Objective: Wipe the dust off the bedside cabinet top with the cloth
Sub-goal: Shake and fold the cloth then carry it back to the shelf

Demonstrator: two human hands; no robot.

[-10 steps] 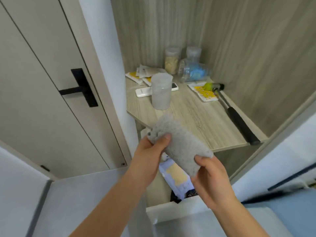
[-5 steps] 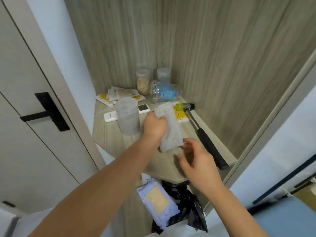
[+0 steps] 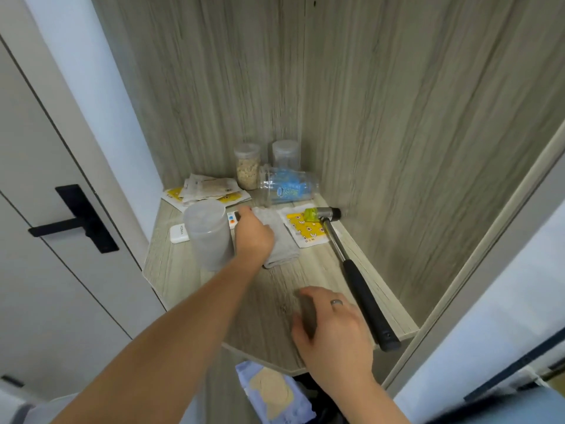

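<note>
Nearest us, the right hand [image 3: 333,332] hangs at about 5 o'clock over the front part of the bedside cabinet top [image 3: 275,289], fingers loosely curled and spread, holding nothing we can make out. Bare wood lies between it and the front edge, which is cut at an angle at 6 o'clock. A hammer [image 3: 354,270] runs along the right edge from 4 toward 2 o'clock, its black grip end at the front corner. At centre, the left hand [image 3: 255,237] presses flat on the grey cloth [image 3: 281,243], which lies on the top. Just left, at 9 o'clock, a frosted cup [image 3: 208,234] stands over a white remote [image 3: 179,234]. A yellow packet [image 3: 305,231] touches the cloth's right side. Toward 12 o'clock the back corner is crowded: loose sachets [image 3: 208,188], a tipped clear cup [image 3: 287,186], two jars [image 3: 247,166] against the wall panels.
</note>
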